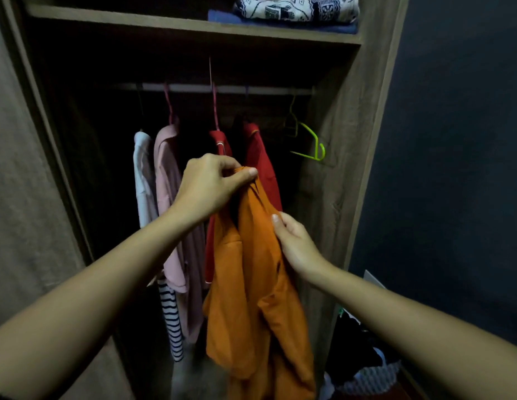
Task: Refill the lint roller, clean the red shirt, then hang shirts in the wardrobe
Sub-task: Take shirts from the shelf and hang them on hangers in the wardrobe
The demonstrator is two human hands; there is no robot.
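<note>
Orange cloth: the orange shirt (251, 284) hangs lengthwise in front of the open wardrobe (332, 174), long axis near vertical, collar up, hem dropping out of view at the bottom.
Far left of the rail: a white garment (143, 174), a pink shirt (167, 183) and a striped piece (172, 319) hang side by side from the rail (228, 88).
Left hand: the left hand (208, 186) pinches the top of the orange shirt, thumb and fingers pressed together on the collar; it carries the weight.
Behind the grip: the red shirt (263, 166) already hangs on the rail, just behind and above the orange collar.
Right hand: the right hand (294, 243) sits lower, fingers closed on the shirt's right edge.
Hanger in the orange shirt: cannot tell; no hook shows above the pinch.
Free spot: the green hanger (312, 142) hangs empty, up and to the right of the pinch, nearer the right hand.
Deciding relation: the rail lies above and beyond the collar, so the move likely goes up and forward, led by the left hand.
</note>
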